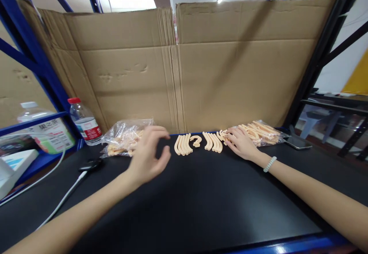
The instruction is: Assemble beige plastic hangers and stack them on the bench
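Observation:
Several curved beige plastic strips lie in a row on the black table, with a small hooked piece beside them and a second row of strips to its right. My left hand hovers just left of the first row, fingers curled apart, holding nothing. My right hand rests with its fingertips on strips at the mouth of a clear bag of strips. Another clear bag of the same parts lies behind my left hand.
A cardboard wall closes off the back of the table. At the left stand a water bottle with a red cap, a second bottle, a dark phone with a white cable and a box. Another phone lies at the right.

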The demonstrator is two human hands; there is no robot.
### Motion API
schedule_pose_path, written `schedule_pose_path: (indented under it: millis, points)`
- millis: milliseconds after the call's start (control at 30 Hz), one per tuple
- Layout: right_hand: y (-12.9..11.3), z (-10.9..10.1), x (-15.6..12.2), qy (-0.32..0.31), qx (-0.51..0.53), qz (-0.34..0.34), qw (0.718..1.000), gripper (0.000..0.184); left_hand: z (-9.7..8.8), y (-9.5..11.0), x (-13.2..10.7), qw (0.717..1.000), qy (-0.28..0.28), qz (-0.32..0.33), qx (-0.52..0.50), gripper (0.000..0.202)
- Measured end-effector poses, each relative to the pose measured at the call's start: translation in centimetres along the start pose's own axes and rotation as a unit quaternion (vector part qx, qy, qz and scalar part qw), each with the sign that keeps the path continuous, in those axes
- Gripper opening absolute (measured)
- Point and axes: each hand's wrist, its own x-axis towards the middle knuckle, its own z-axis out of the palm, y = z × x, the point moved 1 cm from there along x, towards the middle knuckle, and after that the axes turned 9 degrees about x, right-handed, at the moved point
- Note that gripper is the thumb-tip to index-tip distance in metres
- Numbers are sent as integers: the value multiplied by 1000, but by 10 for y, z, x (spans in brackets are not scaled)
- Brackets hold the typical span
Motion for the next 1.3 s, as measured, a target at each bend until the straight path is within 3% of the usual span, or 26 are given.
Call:
schedule_pose_path:
  millis: [100, 200, 267, 533, 1033, 1167, 1300]
  points:
    - [-1, -1, 0, 6, 4, 3, 1000, 22, 34, -18, -11, 991, -129, -33, -14, 33]
    - [-1, 0, 0, 11, 9, 6, 1000, 20, 60, -36, -25, 985, -166, -41, -8, 36]
    - [0, 1, 0, 13, 15, 9, 1000, 20, 67, -44, -32, 981, -189, -36, -7, 38]
    - [6, 4, -3, 21, 57, 44, 997, 20, 66, -44, -36, 969, -245, -10, -5, 35]
    - [26, 13, -9, 80, 114, 113, 984, 19, 63, -38, -32, 972, -233, -5, -32, 23]
    - [15, 9, -4, 66, 123, 100, 985, 19, 62, -38, -31, 972, -232, -7, -42, 21]
    - [-14, 9, 12, 28, 148, 67, 986, 20, 64, -40, -32, 971, -235, -14, -51, 19]
